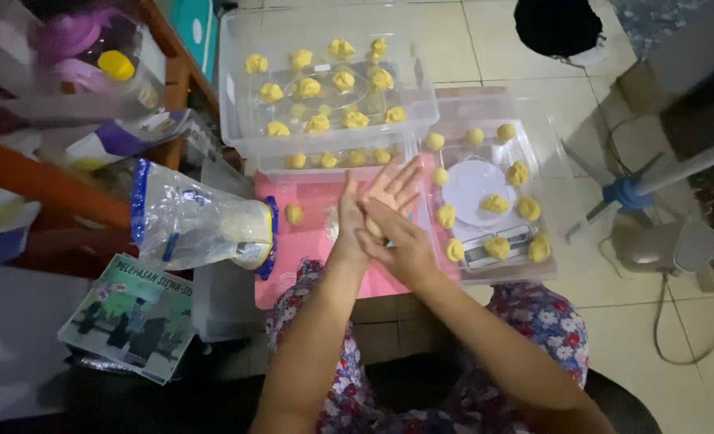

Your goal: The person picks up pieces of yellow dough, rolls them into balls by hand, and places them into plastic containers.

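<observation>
My left hand (373, 197) and my right hand (401, 241) are pressed palm to palm over a pink mat (313, 193), with a small yellow dough piece (373, 228) squeezed between them. One dough ball (294, 214) lies on the mat to the left of my hands. A clear plastic box (240, 120) beyond the mat holds several yellow dough lumps. To the right, a clear tray (546, 153) carries more lumps around a small white kitchen scale (473, 185).
A clear plastic bag of flour (200, 225) lies left of the mat, beside a booklet (132, 317). A cluttered wooden shelf (51, 185) stands at the left. A standing fan base (670, 245) and cable sit on the tiled floor at the right.
</observation>
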